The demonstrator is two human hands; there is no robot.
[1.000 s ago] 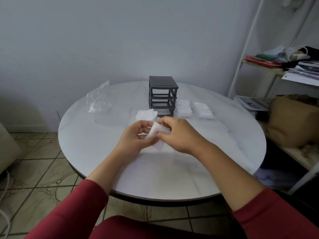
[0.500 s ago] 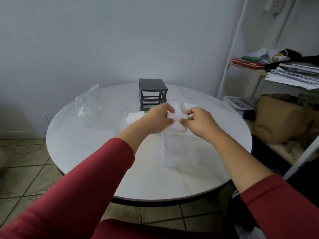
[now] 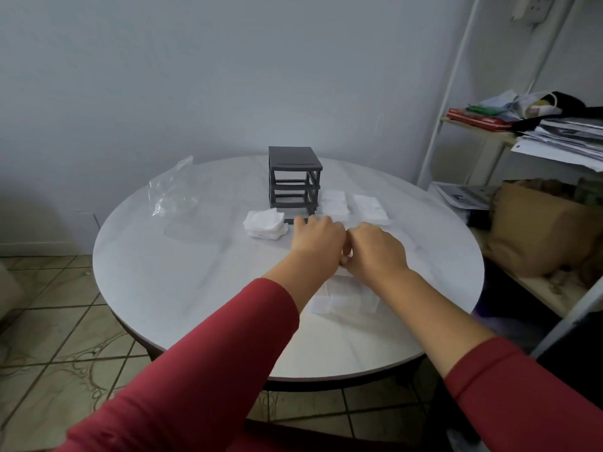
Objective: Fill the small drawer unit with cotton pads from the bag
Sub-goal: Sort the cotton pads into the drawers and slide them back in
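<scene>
Seen from above and behind: both hands reached out over the round white surface (image 3: 169, 282), knuckles up, red sleeves (image 3: 208, 363) pushed back from the forearms. Left hand (image 3: 318, 238) and right hand (image 3: 375, 251) pressed together side by side, fingers curled down and under. Closed, by the look of it, on something white pinched between them, though hidden by the backs of the hands, so impossible to say for certain what was gripped. Just beneath and nearer the body, a clear plastic bag (image 3: 346, 300) with white cotton pads inside, lying flat and partly covered by the wrists.

Beyond the hands, stood upright near the far middle of the surface: the small dark drawer unit (image 3: 293, 181), its frame open at three levels with no drawers in the slots. Just left of its foot, a loose stack of cotton pads (image 3: 264, 223). To its right, two more flat white stacks (image 3: 334, 203) side by side, the nearer one touching the unit's base. Far left, well apart from the rest, a crumpled empty clear bag (image 3: 171, 190). Off the right edge, a cluttered shelf (image 3: 535, 138) with papers.
</scene>
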